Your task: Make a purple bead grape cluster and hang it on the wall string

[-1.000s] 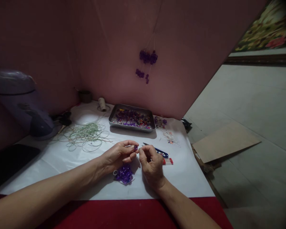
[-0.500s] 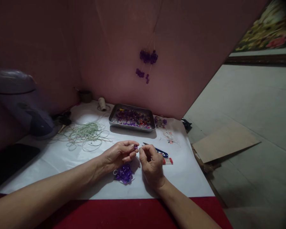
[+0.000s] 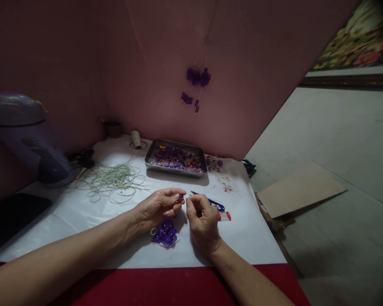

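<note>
Between the thumb and fingers of my left hand (image 3: 162,205) is a small purple bead (image 3: 181,197). My right hand (image 3: 202,219) is pinched close beside it, its fingertips just right of the bead; whatever the pinch holds is too fine to make out. Beneath my left hand a cluster of purple beads (image 3: 166,234) lies on the white sheet (image 3: 140,250), with a pale ring at its left edge. Just behind my right hand lie blue-handled thread snips (image 3: 217,205) and a small red and clear item (image 3: 225,216), both partly hidden by the hand.
A metal tray (image 3: 175,171) of mixed beads stands at the back, with loose beads (image 3: 214,162) to its right. Tangled greenish cord (image 3: 115,180), a thread spool (image 3: 135,139) and a large purple container (image 3: 28,140) are at left. Purple bead pieces (image 3: 196,77) hang on the wall.
Both hands keep nearly the same place and pinch. The purple bead in my left fingers has turned slightly and shows more clearly. The view has shifted very slightly.
</note>
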Demonstrator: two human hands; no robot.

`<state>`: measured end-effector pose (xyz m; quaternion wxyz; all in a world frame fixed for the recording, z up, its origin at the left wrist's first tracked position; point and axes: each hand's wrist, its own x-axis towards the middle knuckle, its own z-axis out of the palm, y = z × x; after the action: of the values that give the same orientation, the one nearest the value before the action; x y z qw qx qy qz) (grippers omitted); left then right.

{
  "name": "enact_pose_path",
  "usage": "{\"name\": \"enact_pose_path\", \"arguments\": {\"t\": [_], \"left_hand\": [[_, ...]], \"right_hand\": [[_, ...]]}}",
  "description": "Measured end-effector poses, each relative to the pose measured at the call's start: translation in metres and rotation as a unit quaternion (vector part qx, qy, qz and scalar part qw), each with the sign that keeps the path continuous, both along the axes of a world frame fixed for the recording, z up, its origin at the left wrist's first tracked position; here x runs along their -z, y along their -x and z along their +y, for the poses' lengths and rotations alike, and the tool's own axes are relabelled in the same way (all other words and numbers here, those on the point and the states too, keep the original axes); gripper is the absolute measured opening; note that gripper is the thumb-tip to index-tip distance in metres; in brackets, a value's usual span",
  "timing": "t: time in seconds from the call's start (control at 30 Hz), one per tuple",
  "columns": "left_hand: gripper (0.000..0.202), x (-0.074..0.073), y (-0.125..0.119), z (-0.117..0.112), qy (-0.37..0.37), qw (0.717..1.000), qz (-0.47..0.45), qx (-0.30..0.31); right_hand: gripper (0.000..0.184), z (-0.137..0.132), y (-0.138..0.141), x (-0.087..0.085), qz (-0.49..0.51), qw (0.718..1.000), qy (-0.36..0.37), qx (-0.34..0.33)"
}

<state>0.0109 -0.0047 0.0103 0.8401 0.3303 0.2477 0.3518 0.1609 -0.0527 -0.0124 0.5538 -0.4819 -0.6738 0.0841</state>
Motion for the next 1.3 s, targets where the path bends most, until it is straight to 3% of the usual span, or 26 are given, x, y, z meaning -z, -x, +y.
{"name": "enact_pose_path", "arguments": {"t": [0.23, 1.3], "left_hand": [[0.024, 0.0053, 0.0011, 0.0018, -0.012, 1.0, 0.0, 0.012], [0.027, 0.0042, -0.0001, -0.0006, -0.024, 1.0, 0.008, 0.007]], "right_hand": [[0.01, 0.0001, -0.0007, 0.0032, -0.019, 1.0, 0.01, -0.001], [0.009, 0.0011, 0.0002, 0.0046, -0.017, 1.0, 0.014, -0.004]]}}
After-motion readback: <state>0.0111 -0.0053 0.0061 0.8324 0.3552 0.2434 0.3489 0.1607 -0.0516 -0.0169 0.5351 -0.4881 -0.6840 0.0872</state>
